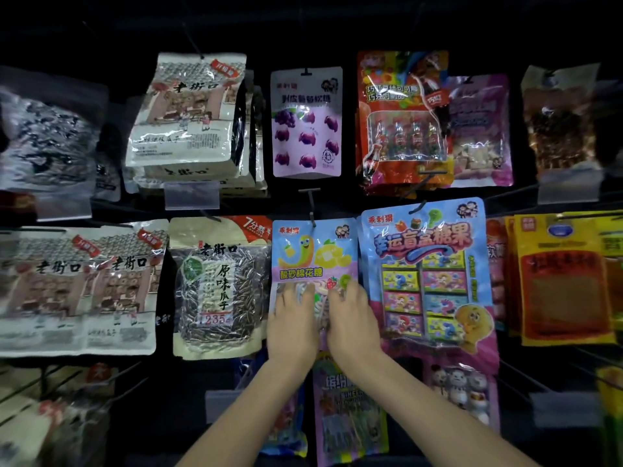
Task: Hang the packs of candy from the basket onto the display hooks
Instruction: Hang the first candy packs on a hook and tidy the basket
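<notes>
Both hands press flat on the lower half of a blue marshmallow candy pack (315,257). The left hand (292,320) is on its left part and the right hand (354,318) on its right. Their fingers are stretched out, not clenched round anything, though the fingertips are blurred. The hands cover the pack's clear window. Its top edge hangs on a black wire hook (310,203) in the middle row of the display.

At the far left, a grey pack (43,143) is too smeared to read. Beside it hangs a stack of white sunflower-seed packs (188,109), with only the front one fully showing. Below are two more white seed packs (77,288), also blurred. Next comes a dark seed pack (215,288), just beside the marshmallow pack.

Above the hands hangs a pink grape gummy pack (306,123). Under the forearms, a purple pack (350,409) is partly covered and its print is unclear.

To the right, a red candy pack (401,119) overlaps a pink pack (482,129) behind it. A large blue blind-box candy pack (428,274) touches the marshmallow pack's right edge. Further right is a brown snack pack (559,123). The yellow packs (566,278) at the far right are cut off by the frame.
</notes>
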Tool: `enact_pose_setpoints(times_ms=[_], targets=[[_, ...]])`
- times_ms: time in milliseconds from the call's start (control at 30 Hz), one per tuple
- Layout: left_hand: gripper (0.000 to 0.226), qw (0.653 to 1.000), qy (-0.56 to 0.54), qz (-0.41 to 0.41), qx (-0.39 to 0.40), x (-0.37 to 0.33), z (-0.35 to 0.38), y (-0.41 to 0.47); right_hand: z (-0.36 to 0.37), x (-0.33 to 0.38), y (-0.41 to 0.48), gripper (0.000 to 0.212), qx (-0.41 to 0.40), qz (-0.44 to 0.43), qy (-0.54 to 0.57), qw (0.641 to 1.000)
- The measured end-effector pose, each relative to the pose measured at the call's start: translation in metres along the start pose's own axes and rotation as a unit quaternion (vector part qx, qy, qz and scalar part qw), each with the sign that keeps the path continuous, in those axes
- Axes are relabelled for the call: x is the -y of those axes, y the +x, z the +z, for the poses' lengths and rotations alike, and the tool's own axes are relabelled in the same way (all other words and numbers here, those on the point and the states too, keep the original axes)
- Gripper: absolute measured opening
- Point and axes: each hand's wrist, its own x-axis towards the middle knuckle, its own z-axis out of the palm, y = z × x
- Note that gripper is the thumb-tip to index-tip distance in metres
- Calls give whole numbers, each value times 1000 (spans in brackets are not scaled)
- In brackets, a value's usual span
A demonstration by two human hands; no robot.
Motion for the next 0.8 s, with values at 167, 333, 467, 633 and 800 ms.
enact_pose_setpoints(times_ms=[167, 333, 467, 633, 800], targets=[[73, 999, 21, 18, 46, 10, -11, -12, -3, -5, -11, 36, 60, -25, 22, 998], [69, 996, 31, 22, 84, 15, -31, -23, -12, -5, -35, 40, 78, -55, 40, 995], [71, 994, 13, 37, 102, 16, -48, -39, -27, -9, -62, 42, 49, -92, 90, 990], [71, 994, 9, 77, 81, 13, -70, -72, -58, -18, -99, 51, 38, -113, 134, 984], [70, 991, -18, 101, 82, 2, -89, -123, -79, -37, -143, 58, 40, -104, 127, 986]])
